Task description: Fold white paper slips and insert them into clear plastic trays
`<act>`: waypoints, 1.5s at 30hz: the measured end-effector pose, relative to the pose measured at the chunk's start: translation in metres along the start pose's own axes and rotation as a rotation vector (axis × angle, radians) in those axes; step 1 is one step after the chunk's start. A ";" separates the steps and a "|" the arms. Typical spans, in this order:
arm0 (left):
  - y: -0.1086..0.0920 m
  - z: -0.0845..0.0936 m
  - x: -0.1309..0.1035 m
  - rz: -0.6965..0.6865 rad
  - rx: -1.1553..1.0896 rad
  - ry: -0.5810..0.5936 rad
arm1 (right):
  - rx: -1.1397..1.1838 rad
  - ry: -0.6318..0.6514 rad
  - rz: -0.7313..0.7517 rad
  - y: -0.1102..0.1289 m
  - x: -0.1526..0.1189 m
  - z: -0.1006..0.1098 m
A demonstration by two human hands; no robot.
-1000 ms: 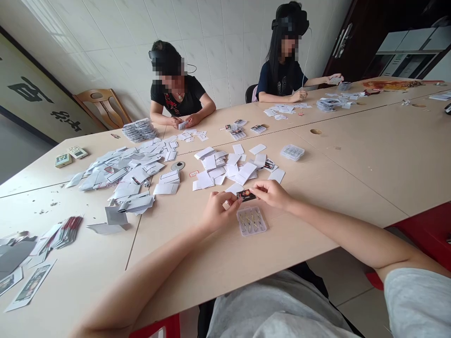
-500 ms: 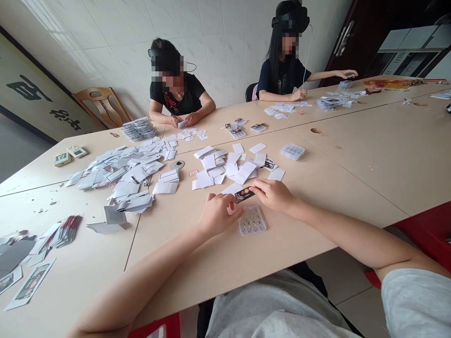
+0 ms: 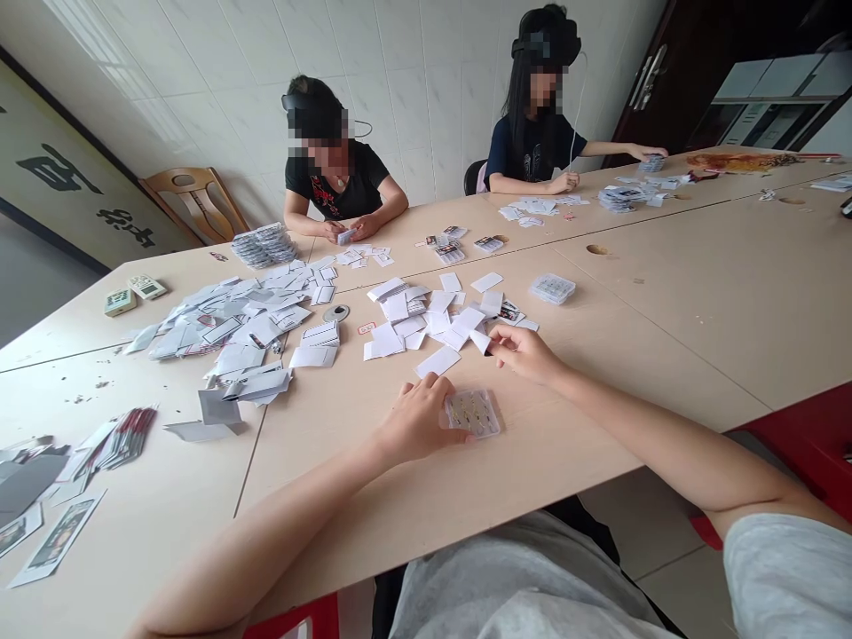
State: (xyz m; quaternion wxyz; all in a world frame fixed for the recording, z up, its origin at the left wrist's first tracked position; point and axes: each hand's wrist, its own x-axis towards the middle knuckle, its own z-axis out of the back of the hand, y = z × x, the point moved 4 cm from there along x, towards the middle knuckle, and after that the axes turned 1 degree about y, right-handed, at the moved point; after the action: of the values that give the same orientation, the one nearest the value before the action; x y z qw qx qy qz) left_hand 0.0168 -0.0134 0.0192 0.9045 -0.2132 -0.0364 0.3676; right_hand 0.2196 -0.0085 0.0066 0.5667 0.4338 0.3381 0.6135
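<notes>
My left hand (image 3: pixel 419 415) grips the left side of a clear plastic box (image 3: pixel 475 414), thumb at its near edge and fingers at its far edge. Several small hook-like pieces show inside the box, which lies on the table. To the upper right, my right hand (image 3: pixel 524 353) pinches a card (image 3: pixel 480 341) whose white side shows, at the near edge of a spread of white cards (image 3: pixel 394 305). One loose white card (image 3: pixel 437 361) lies just beyond my left hand. Another clear box (image 3: pixel 552 287) stands behind my right hand.
A large heap of white cards (image 3: pixel 232 311) covers the table's left part. Stacked packs (image 3: pixel 263 245) and filled boxes (image 3: pixel 448 248) lie farther back. Two people (image 3: pixel 343 182) (image 3: pixel 532 151) sit across the table. Two small devices (image 3: pixel 146 287) are at the far left.
My left hand has moved down onto the clear box. My right hand has shifted slightly right and up toward the cards. The dark printed face of the card between my hands no longer shows.
</notes>
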 end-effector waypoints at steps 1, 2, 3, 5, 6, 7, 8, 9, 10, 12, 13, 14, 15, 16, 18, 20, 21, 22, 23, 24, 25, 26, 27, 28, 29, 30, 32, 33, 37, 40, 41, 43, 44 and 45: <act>0.001 0.000 0.001 0.005 -0.009 -0.025 | 0.035 0.040 -0.029 0.000 0.000 -0.001; 0.002 0.001 0.001 0.008 -0.014 -0.059 | 0.063 0.076 -0.056 0.000 -0.001 -0.003; 0.003 0.002 0.002 0.008 -0.013 -0.099 | 0.082 0.105 -0.078 0.000 -0.002 -0.004; 0.004 0.003 0.004 0.010 -0.001 -0.170 | 0.102 0.159 -0.097 0.001 -0.005 -0.008; 0.005 0.004 0.004 0.010 0.007 -0.195 | 0.107 0.189 -0.098 0.001 -0.006 -0.011; 0.006 0.004 0.005 0.010 0.013 -0.212 | 0.109 0.221 -0.096 0.002 -0.007 -0.014; 0.007 0.004 0.006 0.008 0.019 -0.224 | 0.108 0.251 -0.095 0.002 -0.009 -0.018; 0.008 0.003 0.006 0.007 0.023 -0.233 | 0.105 0.275 -0.092 0.002 -0.010 -0.021; 0.008 0.003 0.007 0.004 0.026 -0.242 | 0.100 0.289 -0.087 0.002 -0.011 -0.024; 0.009 0.002 0.007 -0.005 0.028 -0.253 | 0.091 0.284 -0.064 0.003 -0.013 -0.027; 0.010 0.002 0.007 -0.008 0.027 -0.257 | 0.089 0.272 -0.048 0.004 -0.013 -0.028; 0.010 0.002 0.007 -0.010 0.024 -0.263 | 0.088 0.258 -0.032 0.005 -0.014 -0.029; 0.009 0.002 0.007 -0.007 0.017 -0.273 | 0.087 0.245 -0.022 0.005 -0.014 -0.029; 0.009 0.002 0.006 -0.001 0.009 -0.290 | 0.084 0.236 -0.019 0.006 -0.015 -0.029; 0.008 0.006 0.005 0.017 -0.013 -0.347 | 0.071 0.222 -0.018 0.007 -0.016 -0.030; 0.005 0.012 0.003 0.016 -0.039 -0.402 | 0.042 0.202 0.003 0.009 -0.017 -0.030; 0.003 0.015 0.002 0.011 -0.057 -0.416 | 0.023 0.192 0.024 0.010 -0.018 -0.030; 0.002 0.017 0.001 0.005 -0.081 -0.416 | 0.005 0.182 0.047 0.011 -0.019 -0.030; 0.000 0.020 0.001 0.005 -0.110 -0.407 | -0.013 0.172 0.069 0.012 -0.019 -0.030; 0.000 0.021 0.001 0.013 -0.143 -0.394 | -0.027 0.166 0.086 0.014 -0.020 -0.030; 0.000 0.022 0.001 0.029 -0.174 -0.382 | -0.037 0.160 0.099 0.015 -0.020 -0.030; 0.000 0.023 0.001 0.048 -0.203 -0.372 | -0.044 0.154 0.111 0.016 -0.020 -0.030; 0.001 0.023 0.002 0.069 -0.228 -0.364 | -0.050 0.148 0.124 0.017 -0.020 -0.030; 0.002 0.023 0.002 0.088 -0.248 -0.357 | -0.057 0.141 0.137 0.018 -0.020 -0.030; 0.003 0.022 0.003 0.104 -0.265 -0.351 | -0.062 0.136 0.150 0.018 -0.020 -0.030; 0.004 0.021 0.004 0.116 -0.280 -0.343 | -0.067 0.132 0.162 0.019 -0.020 -0.030; 0.006 0.019 0.005 0.129 -0.309 -0.327 | -0.076 0.127 0.175 0.019 -0.020 -0.030; 0.007 0.018 0.006 0.131 -0.322 -0.320 | -0.079 0.127 0.174 0.018 -0.020 -0.030; 0.010 0.016 0.006 0.144 -0.362 -0.315 | -0.080 0.125 0.142 0.015 -0.019 -0.030; 0.012 0.017 0.007 0.163 -0.380 -0.328 | -0.054 0.131 0.115 0.012 -0.018 -0.030; 0.013 0.017 0.007 0.170 -0.391 -0.330 | -0.048 0.134 0.106 0.011 -0.018 -0.030; 0.015 0.015 0.008 0.187 -0.424 -0.320 | -0.039 0.136 0.089 0.010 -0.018 -0.030; 0.016 0.015 0.009 0.200 -0.442 -0.314 | -0.034 0.136 0.084 0.009 -0.017 -0.030; 0.017 0.014 0.009 0.216 -0.461 -0.307 | -0.029 0.137 0.081 0.009 -0.017 -0.030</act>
State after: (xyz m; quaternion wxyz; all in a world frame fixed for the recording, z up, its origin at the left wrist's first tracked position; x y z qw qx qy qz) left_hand 0.0090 0.0087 0.0237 0.7718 -0.3577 -0.2325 0.4715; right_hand 0.1887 -0.0246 0.0002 0.5232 0.3958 0.3492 0.6691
